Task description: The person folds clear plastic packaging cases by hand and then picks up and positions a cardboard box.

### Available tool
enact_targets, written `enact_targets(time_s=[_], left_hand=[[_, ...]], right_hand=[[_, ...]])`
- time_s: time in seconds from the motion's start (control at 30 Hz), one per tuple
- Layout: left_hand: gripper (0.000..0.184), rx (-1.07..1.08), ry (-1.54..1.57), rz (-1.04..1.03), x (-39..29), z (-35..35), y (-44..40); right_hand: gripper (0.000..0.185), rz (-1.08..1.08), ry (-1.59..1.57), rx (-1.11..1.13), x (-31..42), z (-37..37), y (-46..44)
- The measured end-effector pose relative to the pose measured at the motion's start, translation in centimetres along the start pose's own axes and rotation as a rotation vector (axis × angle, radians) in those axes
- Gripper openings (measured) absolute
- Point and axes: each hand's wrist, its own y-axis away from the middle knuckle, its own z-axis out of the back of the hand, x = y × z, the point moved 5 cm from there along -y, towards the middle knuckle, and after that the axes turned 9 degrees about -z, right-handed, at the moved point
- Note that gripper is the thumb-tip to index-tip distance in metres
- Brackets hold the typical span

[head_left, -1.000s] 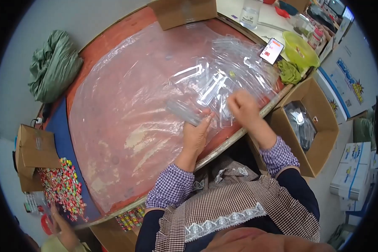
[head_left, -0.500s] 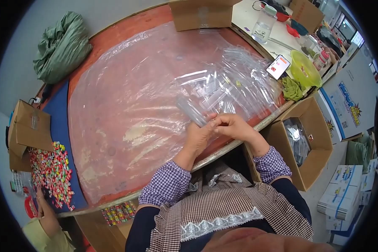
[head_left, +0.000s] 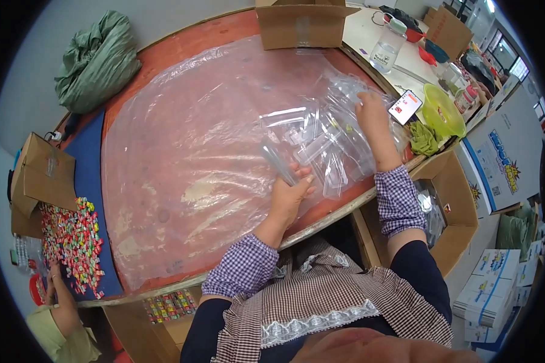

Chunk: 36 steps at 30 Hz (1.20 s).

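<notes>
My left hand [head_left: 292,192] is closed round a clear plastic sleeve [head_left: 278,161], which points up and left over the plastic-covered red table. Further right, my right hand [head_left: 371,109] reaches onto the far part of a spread pile of clear plastic sleeves [head_left: 327,142]. Its fingers are bent together at the pile, and what they hold, if anything, is too small to make out. A phone [head_left: 405,107] with a lit screen lies just right of this hand.
Cardboard boxes stand at the table's far edge [head_left: 300,25], on the left [head_left: 45,175] and by the right edge [head_left: 460,212]. A green basin [head_left: 443,112] and a bottle [head_left: 388,46] are at the right. Beside a heap of wrapped candies [head_left: 79,248] is a co-worker's arm [head_left: 65,305].
My right hand was beside my left hand and has moved up and right to the pile. My left hand keeps hold of the sleeve. The view has shifted slightly.
</notes>
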Motion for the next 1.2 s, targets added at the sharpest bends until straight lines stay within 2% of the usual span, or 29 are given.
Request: enact_targets(time_s=[0.03,0.1,0.13,0.2,0.37,0.47,0.5,0.6,0.67,0.73,0.8,0.97,1.07,1.1,1.2], left_hand=[[0.056,0.004,-0.005,-0.007,-0.2,0.0,-0.1],[0.056,0.000,0.003,0.000,-0.1,0.0,-0.1],[0.057,-0.005,0.008,0.007,0.1,0.0,0.0],[0.057,0.005,-0.001,0.021,0.3,0.0,0.0],[0.056,0.038,-0.008,0.030,0.2,-0.1,0.1],[0.056,0.028,0.014,0.014,-0.2,-0.1,-0.3],[0.056,0.016,0.022,0.012,-0.4,-0.1,-0.3],[0.055,-0.031,0.055,-0.018,-0.7,0.2,-0.2],[0.054,-0.079,0.099,-0.096,-1.1,0.2,-0.4],[0.055,-0.058,0.118,-0.134,-0.2,0.4,-1.0],[0.060,-0.005,0.128,-0.212,0.3,0.7,-1.3],[0.053,0.135,0.335,-0.044,-1.4,-1.4,0.1],[0.047,0.168,0.096,-0.132,-1.6,-1.5,0.0],[0.047,0.168,0.100,-0.134,-1.6,-1.5,0.1],[0.044,0.265,-0.148,-0.193,-2.0,-1.6,0.4]], right_hand=[[0.012,-0.001,-0.004,-0.008,0.6,0.0,-0.1],[0.024,0.173,-0.025,0.216,3.3,-1.6,0.3],[0.024,0.175,-0.026,0.214,4.2,-2.1,0.3],[0.027,0.418,0.015,0.203,6.9,-3.4,1.2],[0.025,0.528,-0.025,0.237,7.9,-8.1,0.8],[0.020,0.206,0.084,0.364,6.2,-9.5,-0.9],[0.020,0.211,0.081,0.367,6.0,-9.5,-0.9],[0.017,-0.150,-0.135,0.210,4.2,-5.2,-0.7],[0.016,-0.090,-0.344,0.395,5.5,-2.0,1.4],[0.016,-0.128,-0.619,0.819,6.8,-1.1,6.1],[0.018,-0.070,-0.849,1.184,10.5,2.4,9.9],[0.015,0.020,-0.807,1.068,9.9,1.2,13.0],[0.016,0.051,-0.830,1.002,9.0,1.7,12.7],[0.015,0.022,-0.831,1.036,8.6,1.9,12.6],[0.014,-0.028,-0.825,1.111,8.2,2.2,12.5]])
